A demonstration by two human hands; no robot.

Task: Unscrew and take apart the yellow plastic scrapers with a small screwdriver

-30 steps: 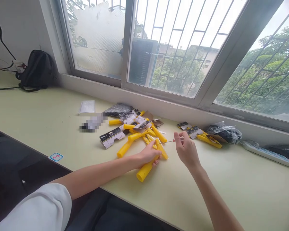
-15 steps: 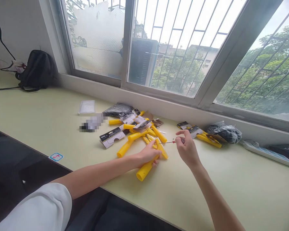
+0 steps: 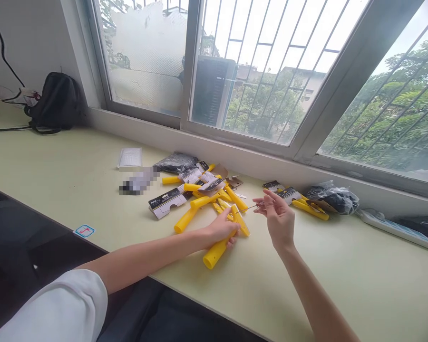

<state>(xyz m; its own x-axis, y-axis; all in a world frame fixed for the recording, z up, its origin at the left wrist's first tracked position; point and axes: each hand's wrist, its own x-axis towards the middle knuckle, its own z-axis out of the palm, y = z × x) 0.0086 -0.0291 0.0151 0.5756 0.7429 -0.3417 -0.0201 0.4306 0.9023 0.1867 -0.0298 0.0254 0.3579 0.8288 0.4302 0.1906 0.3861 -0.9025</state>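
My left hand is closed around the handle of a yellow plastic scraper, whose wider head points away from me. In the fingers of my right hand is a small screwdriver, its thin metal shaft pointing left. The shaft's tip reaches the scraper's head; whether it sits in a screw is too small to tell. Just beyond my left hand lies a pile of more yellow scrapers, several with black-and-white card labels.
At the back of the table are a black plastic-wrapped package and a clear flat box. Rightward lie more labelled yellow scrapers, a bagged black bundle and a long white box. A black backpack stands far left.
My right hand has shifted slightly left and its fingers have changed their grip on the screwdriver, curling closer around it. My left hand keeps holding the scraper in place.
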